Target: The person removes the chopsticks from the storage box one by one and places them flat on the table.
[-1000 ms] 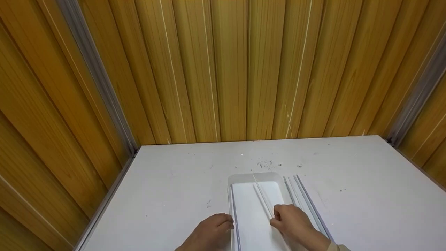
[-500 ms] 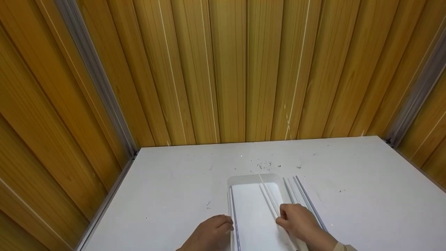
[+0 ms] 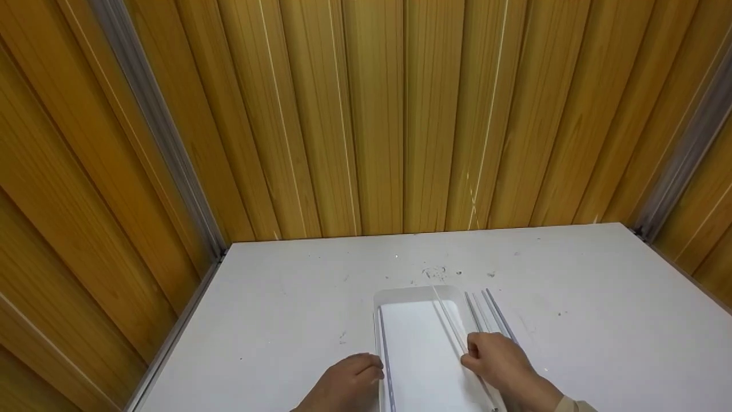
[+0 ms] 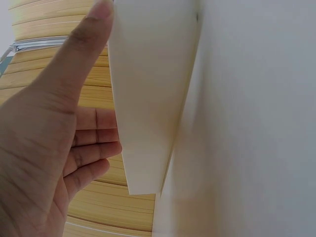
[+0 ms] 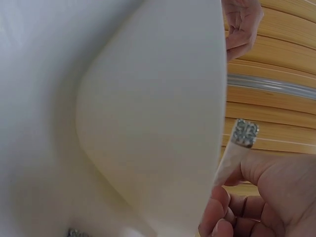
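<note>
A long white plastic container [image 3: 416,294] stands on the table, its near end out of the head view. My right hand [image 3: 498,359] grips a thin white chopstick [image 3: 447,316] over the container's right side. The chopstick slants up to the far rim. Its thick end carries a glittery silver tip [image 5: 245,133] in the right wrist view. My left hand [image 3: 350,376] rests at the container's left rim; the left wrist view shows its fairly straight fingers [image 4: 98,118] touching the edge. A grey-violet chopstick [image 3: 385,346] lies inside along the left wall.
Several grey and pale chopsticks [image 3: 498,313] lie on the white table [image 3: 286,297] just right of the container, partly hidden by my right hand. Wood-patterned walls [image 3: 372,114] enclose the table at the back and sides.
My right hand has moved to the right with the white chopstick, whose far end has shifted right along the far rim. My left hand has stayed at the left rim.
</note>
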Motion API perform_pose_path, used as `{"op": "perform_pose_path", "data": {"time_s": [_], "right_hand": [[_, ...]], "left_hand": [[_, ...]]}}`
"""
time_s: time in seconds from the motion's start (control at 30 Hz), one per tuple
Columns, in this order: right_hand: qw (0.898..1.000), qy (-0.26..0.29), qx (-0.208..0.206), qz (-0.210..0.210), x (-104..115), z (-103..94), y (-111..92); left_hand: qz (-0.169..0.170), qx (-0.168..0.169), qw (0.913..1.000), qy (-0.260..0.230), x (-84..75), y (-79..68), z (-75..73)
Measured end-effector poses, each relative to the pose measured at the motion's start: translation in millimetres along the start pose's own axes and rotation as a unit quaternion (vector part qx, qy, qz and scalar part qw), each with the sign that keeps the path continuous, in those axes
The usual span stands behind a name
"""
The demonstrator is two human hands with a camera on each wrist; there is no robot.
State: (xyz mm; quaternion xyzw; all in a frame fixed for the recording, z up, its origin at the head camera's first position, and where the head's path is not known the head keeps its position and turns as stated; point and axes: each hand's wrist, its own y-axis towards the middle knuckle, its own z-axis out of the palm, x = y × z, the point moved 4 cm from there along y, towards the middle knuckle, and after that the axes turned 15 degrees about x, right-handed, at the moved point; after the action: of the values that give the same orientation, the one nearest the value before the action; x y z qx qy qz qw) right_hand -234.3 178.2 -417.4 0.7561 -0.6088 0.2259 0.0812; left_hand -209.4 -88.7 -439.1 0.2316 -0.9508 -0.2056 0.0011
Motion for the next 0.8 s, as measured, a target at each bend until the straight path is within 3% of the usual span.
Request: {"op": "perform_pose_path", "data": {"time_s": [0.13, 0.23, 0.57, 0.63, 0.8], "right_hand": [[1.0, 0.005, 0.009, 0.003, -5, -1.4, -1], [1.0, 0.007, 0.012, 0.013, -8, -2.3, -1], [0.999, 0.009, 0.01, 0.03, -18, -4.7, -3], [1.0, 0.008, 0.005, 0.029, -20, -5.3, -3], [1.0, 0.001, -0.003, 0.022, -24, -6.3, -5]], "left_hand": [[-0.007, 0.003, 0.9957, -0.093, 3.3, -2.1, 0.4], [-0.016, 0.004, 0.9914, -0.13, 5.4, -3.9, 1.0], [-0.011, 0.004, 0.9961, -0.088, 5.1, -3.8, 2.6], [-0.021, 0.013, 0.9949, -0.097, 5.3, -3.8, 2.6], [-0.074, 0.051, 0.9814, -0.17, 8.2, -6.0, 3.7]]}}
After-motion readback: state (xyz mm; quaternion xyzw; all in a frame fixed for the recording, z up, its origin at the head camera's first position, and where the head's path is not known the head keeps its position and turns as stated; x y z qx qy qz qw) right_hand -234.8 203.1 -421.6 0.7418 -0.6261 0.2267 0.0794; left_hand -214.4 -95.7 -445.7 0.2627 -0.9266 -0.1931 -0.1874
